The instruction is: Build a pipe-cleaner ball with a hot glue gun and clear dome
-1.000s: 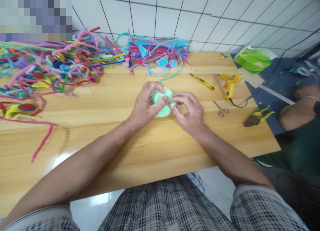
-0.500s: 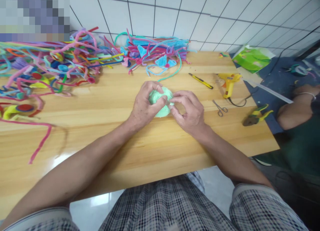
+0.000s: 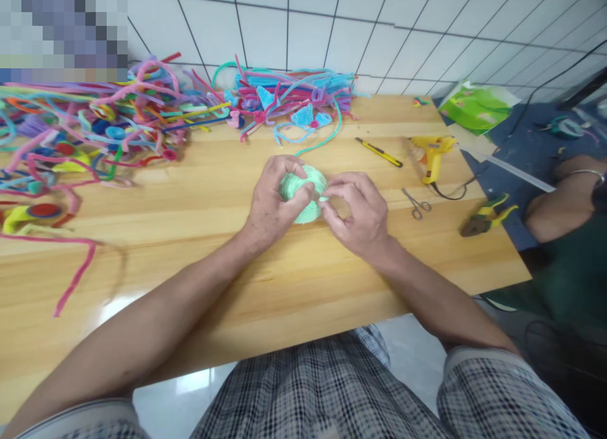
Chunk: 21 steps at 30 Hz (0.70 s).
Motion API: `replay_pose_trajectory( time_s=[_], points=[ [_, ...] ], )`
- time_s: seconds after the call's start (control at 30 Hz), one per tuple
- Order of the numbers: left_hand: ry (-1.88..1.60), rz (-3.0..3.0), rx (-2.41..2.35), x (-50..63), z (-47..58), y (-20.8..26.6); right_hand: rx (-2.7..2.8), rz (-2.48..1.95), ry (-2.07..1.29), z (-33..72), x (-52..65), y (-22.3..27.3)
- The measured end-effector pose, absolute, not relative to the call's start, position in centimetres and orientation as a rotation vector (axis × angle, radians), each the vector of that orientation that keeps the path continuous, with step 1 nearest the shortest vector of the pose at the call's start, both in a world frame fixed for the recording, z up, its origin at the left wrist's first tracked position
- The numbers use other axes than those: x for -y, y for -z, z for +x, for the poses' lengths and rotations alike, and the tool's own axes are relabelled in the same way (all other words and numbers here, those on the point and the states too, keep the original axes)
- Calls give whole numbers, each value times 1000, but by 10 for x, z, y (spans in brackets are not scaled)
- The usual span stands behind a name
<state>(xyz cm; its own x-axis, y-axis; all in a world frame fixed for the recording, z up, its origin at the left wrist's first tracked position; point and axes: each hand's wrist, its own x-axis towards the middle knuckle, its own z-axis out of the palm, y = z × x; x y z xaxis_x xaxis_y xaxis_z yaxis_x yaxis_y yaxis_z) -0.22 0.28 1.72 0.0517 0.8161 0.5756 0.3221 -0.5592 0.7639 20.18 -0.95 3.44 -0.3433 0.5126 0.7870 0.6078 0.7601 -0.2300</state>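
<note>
A round mint-green coil of pipe cleaner [image 3: 310, 216] is held a little above the middle of the table. My left hand [image 3: 275, 198] curls around its left side, thumb and fingers closed on it. At the coil's right edge, my right hand [image 3: 358, 208] pinches a small pale-green tip [image 3: 323, 199], which looks like the end of a pipe cleaner. The fingers partly hide where this tip meets the coil. A teal pipe cleaner [image 3: 327, 143] lies just behind the coil.
Colourful pipe cleaners [image 3: 137, 110] are heaped along the back left. To the right lie a yellow utility knife [image 3: 380, 152], a glue gun [image 3: 431, 154], scissors [image 3: 416, 205] and yellow-handled pliers [image 3: 486, 219]. A co-worker's arm [image 3: 569, 205] rests beyond the table's right edge.
Both hands keep almost the same hold on the green coil. The whole view has shifted slightly; nothing has been let go or picked up.
</note>
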Motion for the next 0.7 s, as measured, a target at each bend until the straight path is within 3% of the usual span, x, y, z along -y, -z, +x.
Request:
replay_pose_trajectory(
  time_s=[0.7],
  points=[
    [-1581,1922,-1231,6,2,-14,2063,-939,52,201,13,-40]
  ],
)
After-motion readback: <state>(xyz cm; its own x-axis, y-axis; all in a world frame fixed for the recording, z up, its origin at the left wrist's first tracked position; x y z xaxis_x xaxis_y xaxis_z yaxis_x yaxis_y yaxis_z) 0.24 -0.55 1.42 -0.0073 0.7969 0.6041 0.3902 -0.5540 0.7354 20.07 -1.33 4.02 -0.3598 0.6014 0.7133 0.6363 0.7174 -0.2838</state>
